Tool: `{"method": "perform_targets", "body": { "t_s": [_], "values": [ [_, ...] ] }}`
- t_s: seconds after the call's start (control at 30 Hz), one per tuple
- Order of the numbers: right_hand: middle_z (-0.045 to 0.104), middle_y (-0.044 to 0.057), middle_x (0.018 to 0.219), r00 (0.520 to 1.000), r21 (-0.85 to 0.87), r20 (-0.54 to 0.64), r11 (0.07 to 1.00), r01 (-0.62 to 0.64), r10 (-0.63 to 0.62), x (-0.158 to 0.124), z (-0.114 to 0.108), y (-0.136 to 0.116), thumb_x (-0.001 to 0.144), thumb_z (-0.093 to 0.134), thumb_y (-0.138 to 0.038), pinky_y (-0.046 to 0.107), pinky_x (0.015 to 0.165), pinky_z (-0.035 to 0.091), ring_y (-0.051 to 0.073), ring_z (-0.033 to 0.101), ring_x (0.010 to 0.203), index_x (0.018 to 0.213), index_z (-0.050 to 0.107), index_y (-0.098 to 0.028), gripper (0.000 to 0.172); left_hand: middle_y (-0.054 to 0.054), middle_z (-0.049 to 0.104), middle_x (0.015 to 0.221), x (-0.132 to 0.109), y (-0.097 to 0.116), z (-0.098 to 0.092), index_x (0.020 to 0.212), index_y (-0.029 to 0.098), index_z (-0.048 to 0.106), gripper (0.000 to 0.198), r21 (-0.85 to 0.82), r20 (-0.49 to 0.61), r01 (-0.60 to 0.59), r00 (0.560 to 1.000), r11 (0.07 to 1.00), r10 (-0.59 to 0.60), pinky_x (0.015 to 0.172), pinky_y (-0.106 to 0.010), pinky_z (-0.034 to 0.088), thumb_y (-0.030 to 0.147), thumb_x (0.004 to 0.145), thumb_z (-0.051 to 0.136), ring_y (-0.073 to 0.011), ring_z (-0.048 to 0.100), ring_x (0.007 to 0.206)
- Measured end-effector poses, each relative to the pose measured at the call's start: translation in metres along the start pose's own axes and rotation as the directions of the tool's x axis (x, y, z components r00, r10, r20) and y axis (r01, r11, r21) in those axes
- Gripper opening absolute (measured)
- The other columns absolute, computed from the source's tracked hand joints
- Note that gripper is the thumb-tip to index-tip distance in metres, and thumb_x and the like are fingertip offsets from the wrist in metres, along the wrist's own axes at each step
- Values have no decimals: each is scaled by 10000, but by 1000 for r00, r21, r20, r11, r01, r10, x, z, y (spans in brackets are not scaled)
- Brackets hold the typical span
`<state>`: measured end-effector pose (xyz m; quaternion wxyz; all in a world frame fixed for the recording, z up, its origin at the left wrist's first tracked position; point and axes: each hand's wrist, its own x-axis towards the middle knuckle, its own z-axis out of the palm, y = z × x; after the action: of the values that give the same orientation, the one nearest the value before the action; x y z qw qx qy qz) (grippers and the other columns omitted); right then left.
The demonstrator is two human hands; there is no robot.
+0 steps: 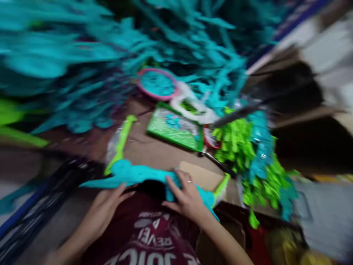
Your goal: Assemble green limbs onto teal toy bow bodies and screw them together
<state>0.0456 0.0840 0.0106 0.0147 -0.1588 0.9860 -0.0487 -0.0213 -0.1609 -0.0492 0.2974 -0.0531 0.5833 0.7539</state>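
Observation:
A turquoise long-limbed flat piece (138,175), soft-looking, lies across the front edge of the work surface against my shirt. My right hand (187,195), with a ring on one finger, grips its middle, fingers on top and thumb lower down. Stretched fingers of my left hand (110,202) reach the piece's lower edge left of centre; blur hides how firmly they touch. Two lime-green strips, the left strip (124,138) and the right strip (222,186), lie near the turquoise piece's ends, with clear film beside them. A tan card (201,176) sits beyond my right hand.
Behind are a green-edged tray (176,129) with turquoise bits, a pink-rimmed round container (157,84) and a dark-handled tool (215,162). Turquoise pieces (179,33) heap at the back. Lime-green pieces (237,143) hang at right, near an open cardboard box (311,136).

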Motion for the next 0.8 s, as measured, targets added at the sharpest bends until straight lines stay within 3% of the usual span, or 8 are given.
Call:
{"method": "perform_targets", "body": {
  "t_s": [0.13, 0.33, 0.6, 0.67, 0.7, 0.73, 0.77, 0.8],
  "values": [
    [426, 278, 1435, 995, -19, -48, 996, 89, -90, 17, 8, 15, 879, 685, -461, 633, 913, 535, 432, 508, 1244, 1547, 340, -207, 794, -126, 733, 1160, 8, 6, -16, 1058, 171, 715, 466, -314, -95, 113, 984, 943, -150, 842, -418, 611, 581, 836, 703, -303, 690, 1080],
    [383, 265, 1445, 997, -95, 9, 993, 75, -75, 15, 2, 7, 902, 636, -504, 650, 882, 555, 446, 486, 1256, 1593, 218, -225, 854, -96, 755, 1021, 14, 10, -21, 1013, 155, 698, 439, -316, -172, 51, 979, 948, -110, 699, -337, 623, 547, 819, 738, -252, 733, 898],
    [417, 235, 1459, 991, -3, 87, 995, 98, -98, 20, -14, 15, 899, 586, -607, 620, 947, 536, 433, 493, 1294, 1523, 383, -228, 757, -37, 735, 1051, 12, 16, -35, 1083, 210, 647, 443, -355, -206, 51, 970, 933, -131, 713, -323, 648, 520, 794, 779, -221, 715, 923],
    [489, 201, 1393, 991, 80, -101, 994, -79, 87, 24, -28, 32, 937, 515, -603, 587, 966, 529, 384, 538, 1259, 1431, 490, -233, 617, -23, 746, 1010, 9, 17, -33, 971, 205, 671, 379, -378, -200, 72, 967, 923, -157, 776, -320, 647, 507, 780, 798, -219, 719, 930],
    [519, 187, 1352, 922, 136, -295, 966, -221, 252, 27, -36, 44, 957, 491, -565, 569, 972, 524, 357, 556, 1239, 1389, 512, -227, 549, -11, 751, 994, 6, 16, -32, 932, 212, 676, 355, -394, -213, 76, 962, 916, -172, 803, -317, 645, 505, 776, 802, -219, 718, 946],
    [549, 171, 1297, 759, 226, -498, 908, -354, 420, 31, -45, 58, 969, 484, -507, 549, 974, 521, 328, 577, 1207, 1347, 523, -218, 478, 1, 754, 986, 5, 14, -31, 909, 222, 679, 341, -406, -227, 82, 956, 910, -187, 820, -314, 642, 508, 771, 805, -222, 716, 965],
    [562, 160, 1268, 531, 349, -651, 835, -426, 543, 36, -53, 74, 960, 503, -467, 524, 967, 523, 304, 592, 1180, 1337, 502, -209, 457, 8, 759, 989, 3, 12, -29, 896, 230, 680, 343, -410, -238, 94, 949, 907, -205, 827, -314, 642, 519, 762, 807, -228, 713, 985],
    [578, 145, 1243, 393, 474, -688, 788, -394, 610, 42, -62, 89, 926, 545, -461, 489, 938, 536, 282, 613, 1135, 1335, 482, -212, 482, 7, 763, 1000, 3, 10, -29, 896, 234, 685, 364, -406, -249, 112, 941, 907, -228, 829, -319, 644, 539, 743, 814, -240, 711, 1003]
  ]
}}
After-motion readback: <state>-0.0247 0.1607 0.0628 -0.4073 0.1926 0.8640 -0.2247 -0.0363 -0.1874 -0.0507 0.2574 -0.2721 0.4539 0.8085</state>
